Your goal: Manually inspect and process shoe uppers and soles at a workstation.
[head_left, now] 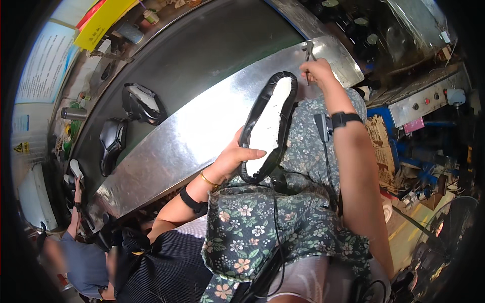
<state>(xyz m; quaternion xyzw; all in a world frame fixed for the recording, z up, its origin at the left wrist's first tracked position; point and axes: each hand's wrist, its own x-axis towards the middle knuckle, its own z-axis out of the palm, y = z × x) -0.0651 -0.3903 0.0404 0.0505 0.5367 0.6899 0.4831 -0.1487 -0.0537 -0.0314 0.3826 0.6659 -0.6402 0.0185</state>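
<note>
My left hand grips a black shoe around its side, thumb pressed on the underside. The shoe is turned bottom up, so its white sole board shows inside a rim of folded black upper. Past the toe end, my right hand is closed round a dark metal tool that looks like pincers; its head points away from me. The tool stays apart from the shoe.
A shiny metal ledge runs along a dark conveyor belt. On the belt are an upright black shoe and an overturned one. At far left a co-worker reaches toward another shoe. A control panel stands at right.
</note>
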